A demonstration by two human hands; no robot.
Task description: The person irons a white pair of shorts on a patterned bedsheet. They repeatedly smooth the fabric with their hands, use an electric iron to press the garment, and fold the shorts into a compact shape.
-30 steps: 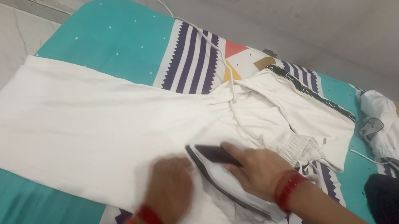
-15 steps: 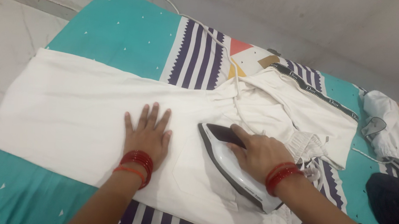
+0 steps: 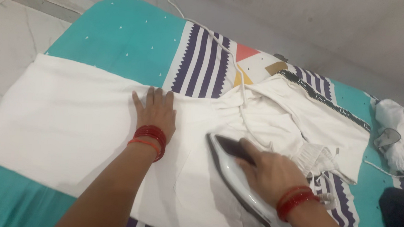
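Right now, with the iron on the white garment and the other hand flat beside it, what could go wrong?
The left hand lies flat on the white garment, ahead of the iron gripped by the right hand; a forward stroke might reach the fingers. The white cord trails across the cloth near the iron and could snag or get scorched. Resting in one spot may mark the fabric.

White garment [image 3: 74, 121], teal sheet [image 3: 119, 37] with navy stripes, red bangles [image 3: 149, 136].
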